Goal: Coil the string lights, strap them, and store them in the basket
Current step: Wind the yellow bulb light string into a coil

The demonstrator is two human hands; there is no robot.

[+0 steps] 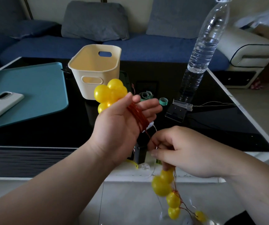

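My left hand [120, 120] is raised over the black table with its fingers fairly straight, and several turns of red wire [137, 116] are wrapped across its palm. A cluster of yellow ball lights [109, 95] bunches behind its fingers. My right hand [184, 151] pinches the red wire just below and right of the left palm. More yellow balls [164, 185] on the same string dangle from it toward the floor, blurred. The cream basket [96, 70] stands empty beyond the left hand. Green straps [146, 95] lie curled on the table to the basket's right.
A clear water bottle [202, 51] stands at the right. A clear battery box [182, 105] with thin wires lies near it. A teal mat [33, 93] carries a white phone [0, 106] at the left. A blue sofa [130, 46] runs behind the table.
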